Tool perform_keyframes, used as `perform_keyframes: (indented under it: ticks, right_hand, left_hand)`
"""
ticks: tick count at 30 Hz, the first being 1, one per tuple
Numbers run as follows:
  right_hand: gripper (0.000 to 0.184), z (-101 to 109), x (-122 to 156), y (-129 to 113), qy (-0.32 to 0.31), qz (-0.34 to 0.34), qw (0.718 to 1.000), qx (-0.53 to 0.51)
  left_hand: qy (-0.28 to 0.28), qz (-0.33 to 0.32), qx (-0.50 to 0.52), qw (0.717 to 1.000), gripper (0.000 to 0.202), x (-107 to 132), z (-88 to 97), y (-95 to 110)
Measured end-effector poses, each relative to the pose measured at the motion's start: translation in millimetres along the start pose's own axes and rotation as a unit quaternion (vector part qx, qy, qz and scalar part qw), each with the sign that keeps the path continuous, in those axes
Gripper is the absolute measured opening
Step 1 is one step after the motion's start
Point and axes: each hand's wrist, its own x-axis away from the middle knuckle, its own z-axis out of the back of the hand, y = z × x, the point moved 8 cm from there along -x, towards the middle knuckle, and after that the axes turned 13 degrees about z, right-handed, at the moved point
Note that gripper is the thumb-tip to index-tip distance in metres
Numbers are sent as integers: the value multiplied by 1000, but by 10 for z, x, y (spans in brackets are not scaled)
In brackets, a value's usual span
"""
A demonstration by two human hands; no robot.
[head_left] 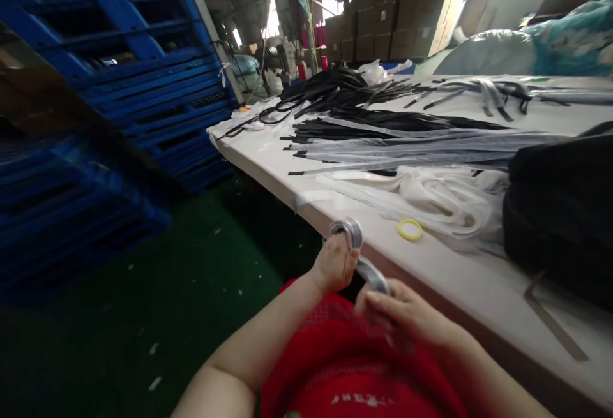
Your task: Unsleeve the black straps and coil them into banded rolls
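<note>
My left hand [336,263] is closed around a coiled grey strap [353,233], its loops standing above the fist near the table's front edge. A length of the same strap runs down to my right hand [402,308], which pinches it between thumb and fingers. The right fingers are somewhat blurred. Both hands are in front of the red apron, just off the white table [378,239]. A yellow ring [410,230] lies on the tabletop to the right of the coil.
White straps [440,198] lie bundled on the table, with grey straps [431,143] and black straps [335,89] behind. A black bag-like bundle [560,207] sits at right. Blue pallets [158,86] are stacked left, beside the green floor [211,290]. Brown cartons [378,16] stand at the back.
</note>
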Motion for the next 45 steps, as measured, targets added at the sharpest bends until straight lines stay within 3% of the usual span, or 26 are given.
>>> perform_keyframes:
  ticks: [2, 4, 7, 9, 12, 15, 17, 21, 25, 28, 31, 34, 36, 38, 39, 41, 43, 45]
  right_hand:
    - [50, 378, 61, -152, 57, 2, 995, 79]
    - [47, 705, 85, -230, 75, -6, 965, 251]
    - [42, 924, 56, -228, 67, -14, 878, 474]
    - [42, 915, 22, -179, 77, -3, 860, 504]
    - [55, 772, -35, -33, 86, 8, 914, 397]
    - [75, 525, -84, 202, 58, -38, 981, 183]
    - [82, 367, -113, 296, 43, -63, 994, 75]
    - [84, 347, -182, 329, 75, -61, 995, 33]
    - [62, 699, -178, 233, 167, -3, 978, 123]
    - [60, 880, -111, 169, 230, 26, 958, 169]
    - [65, 713, -130, 156, 237, 45, 960, 144]
    - [66, 352, -239, 116, 200, 82, 973, 81]
    - [66, 294, -247, 60, 219, 89, 969, 68]
    - [65, 438, -156, -43, 261, 83, 957, 94]
    - [63, 553, -78, -120, 276, 85, 950, 120]
    - [56, 757, 94, -265, 253, 75, 944, 198]
    - [48, 818, 244, -289, 141, 28, 945, 293]
    - [38, 744, 395, -169, -6, -37, 928, 372]
  left_hand:
    - [-47, -3, -112, 993, 46, 72, -50, -92]
    - [-93, 49, -153, 983, 52, 133, -84, -218]
    - [-156, 215, -70, 962, 71, 197, -124, -433]
    - [-184, 309, 46, 932, 76, 228, -160, -497]
    - [-201, 372, 218, 880, 75, 214, -206, -441]
    - [-198, 386, 330, 838, 76, 156, -252, -331]
    - [-185, 375, 382, 825, 76, 103, -284, -263]
    - [-170, 342, 412, 827, 75, 36, -329, -197]
    - [-152, 354, 365, 848, 71, 30, -254, -268]
    - [-136, 380, 377, 834, 69, 14, -184, -332]
    - [-144, 375, 453, 796, 70, -39, -260, -295]
    - [-137, 308, 550, 764, 66, -117, -399, -186]
    - [-134, 270, 585, 753, 55, -113, -488, -164]
    - [-132, 261, 570, 768, 39, -50, -539, -236]
    - [-127, 264, 538, 791, 34, -3, -538, -307]
    - [-90, 257, 421, 865, 33, 96, -444, -466]
    - [-49, 214, 250, 943, 38, 193, -322, -535]
    - [-79, 160, 86, 980, 46, 303, -378, -496]
